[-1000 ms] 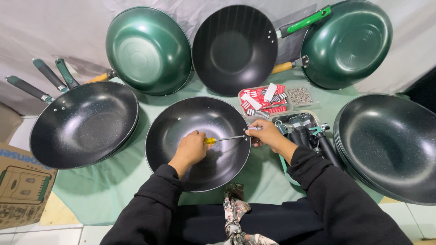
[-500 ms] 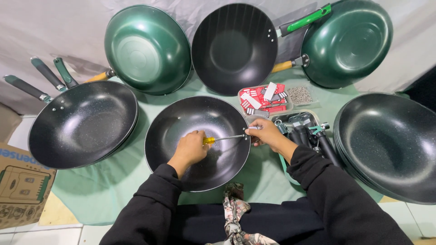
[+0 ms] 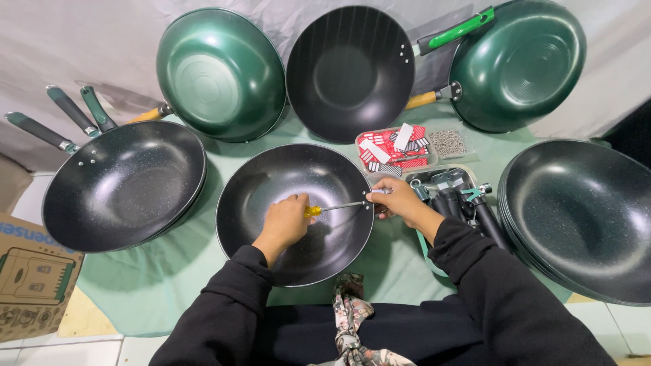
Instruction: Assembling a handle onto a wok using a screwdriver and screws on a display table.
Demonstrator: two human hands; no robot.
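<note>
A black wok pan [image 3: 271, 183] without a handle lies in front of me on the green cloth. My left hand [image 3: 285, 220] is inside it, closed around the yellow grip of a screwdriver [image 3: 332, 208]. The steel shaft points right, its tip at the pan's right rim. My right hand [image 3: 397, 200] pinches that rim where the tip meets it, around a small metal fitting; what lies under the fingers is hidden.
Left: a stack of black pans [image 3: 122, 186] with dark handles. Right: another stack of black pans [image 3: 583, 217]. At the back lean two green woks [image 3: 217, 71] [image 3: 519, 64] and a black one [image 3: 349, 68]. A tray of red packets [image 3: 397, 149], loose handles [image 3: 468, 203], a cardboard box [image 3: 30, 271].
Both hands stay on the screwdriver and the pan's rim; nothing has visibly shifted beyond a slight camera move.
</note>
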